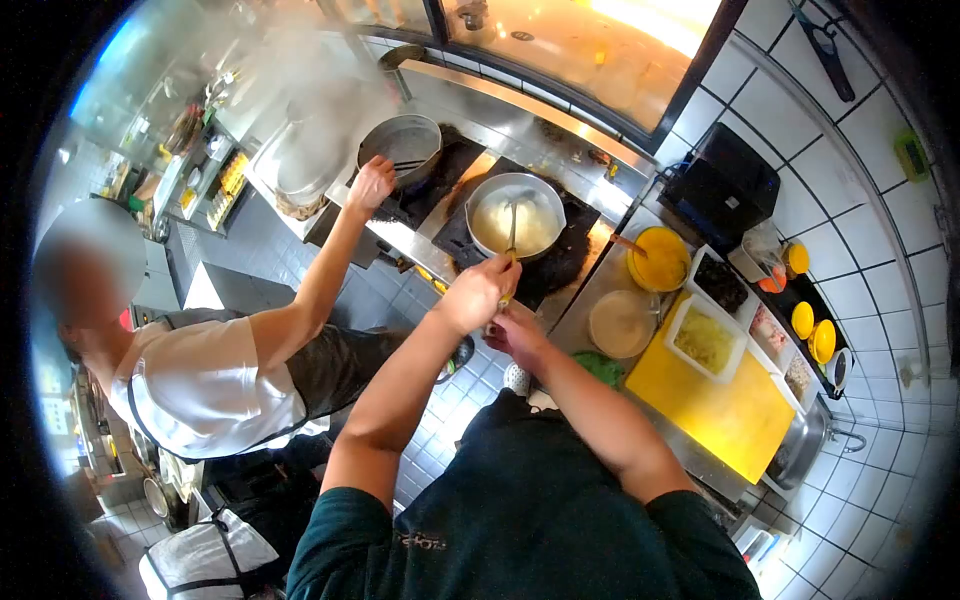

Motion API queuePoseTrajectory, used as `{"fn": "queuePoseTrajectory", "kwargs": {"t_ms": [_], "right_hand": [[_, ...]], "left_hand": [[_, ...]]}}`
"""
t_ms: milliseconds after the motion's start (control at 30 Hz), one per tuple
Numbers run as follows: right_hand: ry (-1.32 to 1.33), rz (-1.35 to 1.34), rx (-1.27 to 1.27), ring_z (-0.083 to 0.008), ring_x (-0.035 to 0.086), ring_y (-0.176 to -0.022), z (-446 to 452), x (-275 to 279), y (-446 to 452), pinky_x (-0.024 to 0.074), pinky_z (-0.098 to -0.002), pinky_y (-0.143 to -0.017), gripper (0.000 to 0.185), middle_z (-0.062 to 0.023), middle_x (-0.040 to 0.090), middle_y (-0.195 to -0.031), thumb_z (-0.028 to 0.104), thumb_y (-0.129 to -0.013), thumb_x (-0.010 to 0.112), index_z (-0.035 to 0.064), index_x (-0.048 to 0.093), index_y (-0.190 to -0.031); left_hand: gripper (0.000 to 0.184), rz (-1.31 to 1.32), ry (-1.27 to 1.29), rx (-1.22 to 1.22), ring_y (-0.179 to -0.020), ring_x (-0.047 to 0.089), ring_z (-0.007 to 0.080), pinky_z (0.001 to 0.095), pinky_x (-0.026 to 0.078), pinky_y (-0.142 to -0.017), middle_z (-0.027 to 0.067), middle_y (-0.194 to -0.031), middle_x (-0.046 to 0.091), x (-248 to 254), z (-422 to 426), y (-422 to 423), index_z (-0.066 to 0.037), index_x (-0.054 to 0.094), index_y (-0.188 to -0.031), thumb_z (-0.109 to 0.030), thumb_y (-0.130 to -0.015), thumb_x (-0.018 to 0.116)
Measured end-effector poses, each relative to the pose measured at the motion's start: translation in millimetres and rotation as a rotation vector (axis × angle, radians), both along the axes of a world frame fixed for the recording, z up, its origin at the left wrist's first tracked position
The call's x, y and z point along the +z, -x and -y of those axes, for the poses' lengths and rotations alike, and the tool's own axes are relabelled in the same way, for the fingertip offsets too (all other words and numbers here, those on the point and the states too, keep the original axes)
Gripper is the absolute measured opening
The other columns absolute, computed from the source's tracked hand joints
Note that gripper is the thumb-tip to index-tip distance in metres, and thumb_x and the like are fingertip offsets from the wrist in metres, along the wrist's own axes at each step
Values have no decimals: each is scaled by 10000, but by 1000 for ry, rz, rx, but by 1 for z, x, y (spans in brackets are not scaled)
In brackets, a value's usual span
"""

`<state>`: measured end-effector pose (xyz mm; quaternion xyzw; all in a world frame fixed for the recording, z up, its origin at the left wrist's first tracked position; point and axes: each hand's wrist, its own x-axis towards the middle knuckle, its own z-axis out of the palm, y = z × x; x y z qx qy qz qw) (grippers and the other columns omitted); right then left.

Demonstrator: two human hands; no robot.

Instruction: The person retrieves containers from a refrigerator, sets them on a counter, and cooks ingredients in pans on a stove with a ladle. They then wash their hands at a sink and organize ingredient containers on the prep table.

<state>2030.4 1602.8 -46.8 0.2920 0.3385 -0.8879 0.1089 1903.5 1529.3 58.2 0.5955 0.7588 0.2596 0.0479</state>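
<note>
A pale metal pan sits on the right stove burner, holding whitish, creamy food. A long-handled ladle dips into it, and my left hand is closed around its handle, just below the pan's near rim. Just under it, nearer my body, my right hand is closed too. Its fingers wrap around a handle end, but I cannot tell whether that belongs to the ladle or the pan.
At left, a co-worker's hand holds a dark utensil over another pan. Right of the stove stand a yellow-filled container, a beige-filled jug, a yellow cutting board and a tub of pale-green shreds. Steam rises at upper left.
</note>
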Motion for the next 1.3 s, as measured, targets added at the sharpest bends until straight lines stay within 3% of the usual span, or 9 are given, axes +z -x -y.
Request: {"fn": "queuePoseTrajectory", "kwargs": {"t_ms": [67,200,500,600,767,967,1133,1233,1300], "right_hand": [[-128,39,-13,-86,516,-604,-2,7,-3,443,-246,-559,131,56,534,-776,306,-1021,571,175,572,-1012],[-312,-33,5,-104,519,-530,-11,-16,-10,423,-250,-472,324,3,551,-769,470,-1008,571,162,579,-1108],[-395,122,151,-121,553,-602,-24,9,-16,447,-279,-521,363,-36,599,-824,483,-1025,524,156,582,-1171],[-368,120,99,-125,561,-632,-22,0,-18,451,-287,-534,311,-14,594,-776,422,-1019,562,113,598,-1023],[-409,96,119,-125,536,-579,-23,-19,-17,440,-291,-510,325,-28,590,-770,438,-1023,532,129,586,-1109],[-444,96,94,-123,524,-551,-19,-21,-21,430,-286,-487,306,-37,584,-754,395,-1025,513,141,570,-1187],[-449,130,79,-123,526,-564,-17,-20,-22,425,-286,-488,289,-42,596,-774,390,-1023,519,131,550,-1147],[-465,129,82,-128,529,-589,-17,-3,-22,417,-291,-500,291,-34,593,-774,390,-1028,511,103,551,-997],[-458,136,96,-126,525,-589,-19,-3,-21,415,-289,-499,288,-32,595,-779,391,-1029,508,108,551,-993]], "left_hand": [[352,-34,-8,-25,-962,688,366,413,586,-798,208,-1149,653,32,16,-12,3,645,-1197,-71,-853,656],[363,-62,62,-73,-998,690,354,390,603,-786,227,-1201,649,60,49,-32,2,651,-1190,-77,-836,661],[360,-244,65,-71,-942,675,355,406,582,-808,216,-1193,589,-34,31,-12,23,600,-1179,-97,-840,617],[453,-277,60,-80,-1021,664,359,406,564,-881,226,-1275,559,-53,20,-1,18,579,-1262,-90,-823,618],[369,-282,-3,-103,-1001,682,348,394,567,-863,258,-1252,589,-48,13,-1,-14,633,-1194,-100,-837,612],[359,4,-42,-38,-973,679,379,420,576,-835,213,-1155,644,38,41,-20,3,648,-1169,-49,-819,708],[187,205,-333,163,-879,722,304,354,588,-771,188,-962,718,42,52,-15,31,680,-1077,1,-900,626],[176,990,-455,618,-864,730,238,330,595,-760,160,-981,725,-8,47,-4,52,674,-1094,-50,-970,601],[207,1076,-571,660,-877,727,212,320,600,-766,135,-980,717,-23,41,7,65,669,-1097,-100,-1021,569]]}}
